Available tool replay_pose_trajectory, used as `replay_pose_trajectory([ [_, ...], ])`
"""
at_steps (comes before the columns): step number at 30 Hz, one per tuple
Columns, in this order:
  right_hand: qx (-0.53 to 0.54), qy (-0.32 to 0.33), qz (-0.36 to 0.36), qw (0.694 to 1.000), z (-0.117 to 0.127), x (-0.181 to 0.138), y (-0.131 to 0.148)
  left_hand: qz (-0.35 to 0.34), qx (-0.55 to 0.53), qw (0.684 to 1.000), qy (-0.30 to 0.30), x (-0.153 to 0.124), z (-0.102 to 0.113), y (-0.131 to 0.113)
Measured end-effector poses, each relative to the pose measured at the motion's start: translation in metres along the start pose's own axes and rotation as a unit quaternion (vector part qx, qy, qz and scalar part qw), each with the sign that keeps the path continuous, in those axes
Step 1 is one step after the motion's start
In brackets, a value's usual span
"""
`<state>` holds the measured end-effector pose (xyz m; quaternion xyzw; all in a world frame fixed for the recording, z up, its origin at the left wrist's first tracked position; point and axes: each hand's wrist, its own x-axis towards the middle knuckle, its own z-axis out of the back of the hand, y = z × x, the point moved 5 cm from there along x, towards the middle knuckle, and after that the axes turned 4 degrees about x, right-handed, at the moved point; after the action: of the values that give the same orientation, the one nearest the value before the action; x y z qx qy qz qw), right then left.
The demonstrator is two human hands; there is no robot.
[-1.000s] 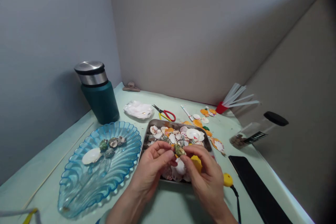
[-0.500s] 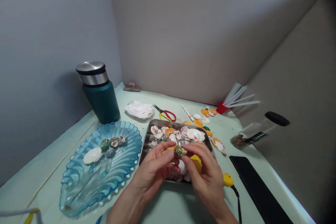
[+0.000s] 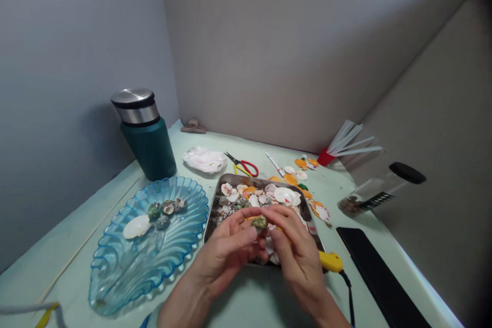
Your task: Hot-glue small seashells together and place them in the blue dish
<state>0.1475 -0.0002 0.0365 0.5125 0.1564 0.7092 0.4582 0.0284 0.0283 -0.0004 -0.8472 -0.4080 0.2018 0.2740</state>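
A small mottled green sea snail shell [image 3: 260, 222] is held up over the metal tray, between the fingers of both hands. My left hand [image 3: 230, 243] is closed on it, the thumb against its lower left side. From the other side my right hand [image 3: 294, 246] curls around it, its fingertips at the shell's top and its thumb slightly lower. Below and behind my hands lies the metal tray [image 3: 208, 225], filled with mixed seashells [image 3: 251, 196]. A yellow-handled corded tool [image 3: 331, 261] sticks out past my right hand; the rest of it is mostly hidden.
On the left stands a blue scalloped dish [image 3: 115, 271] with a white shell and several snail shells. Behind it is a teal bottle [image 3: 148, 148]. Red-and-yellow-handled pliers [image 3: 246, 168], a white packet [image 3: 205, 159], orange shells [image 3: 291, 179], a jar [image 3: 369, 197] and a black slab [image 3: 374, 271] surround the tray.
The snail shell has turned and shifted slightly left in the fingers. My right fingertips have moved left over its top, and more of the yellow handle shows.
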Motion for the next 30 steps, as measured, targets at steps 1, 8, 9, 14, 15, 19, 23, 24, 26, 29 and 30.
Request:
replay_pose_trajectory([
  [1,-0.002,0.007,-0.002,1.0,-0.001,0.0,0.0,-0.001,0.001,1.0,0.004,0.0,0.0,0.0],
  [8,-0.018,-0.054,0.009,0.998,0.011,0.0,-0.001,-0.018,-0.023,1.0,0.0,-0.002,0.001,-0.004],
  [9,-0.021,-0.057,0.01,0.998,0.012,0.001,-0.001,-0.019,-0.026,0.999,0.005,-0.002,0.001,-0.005],
  [14,-0.066,-0.039,0.027,0.997,0.022,0.002,-0.004,-0.024,-0.021,0.999,-0.015,-0.001,0.004,-0.006],
  [15,-0.078,-0.04,0.032,0.996,0.026,0.001,-0.005,-0.023,-0.019,0.999,-0.024,-0.001,0.005,-0.006],
  [19,-0.107,-0.04,0.038,0.993,0.039,-0.002,-0.003,-0.024,-0.018,0.998,-0.05,-0.001,0.006,-0.006],
  [23,-0.091,-0.015,0.057,0.994,0.03,-0.001,0.012,-0.023,0.002,0.998,-0.063,-0.001,0.005,-0.004],
  [24,-0.081,-0.007,0.066,0.995,0.025,0.0,0.017,-0.024,0.01,0.997,-0.068,-0.001,0.005,-0.004],
  [26,-0.065,0.003,0.079,0.995,0.014,0.003,0.023,-0.03,0.028,0.996,-0.082,-0.001,0.005,-0.004],
  [29,-0.061,-0.004,0.069,0.996,0.003,0.006,0.025,-0.043,0.056,0.993,-0.094,-0.002,0.006,-0.005],
  [30,-0.059,-0.012,0.06,0.996,0.002,0.007,0.023,-0.045,0.065,0.993,-0.093,-0.002,0.006,-0.005],
])
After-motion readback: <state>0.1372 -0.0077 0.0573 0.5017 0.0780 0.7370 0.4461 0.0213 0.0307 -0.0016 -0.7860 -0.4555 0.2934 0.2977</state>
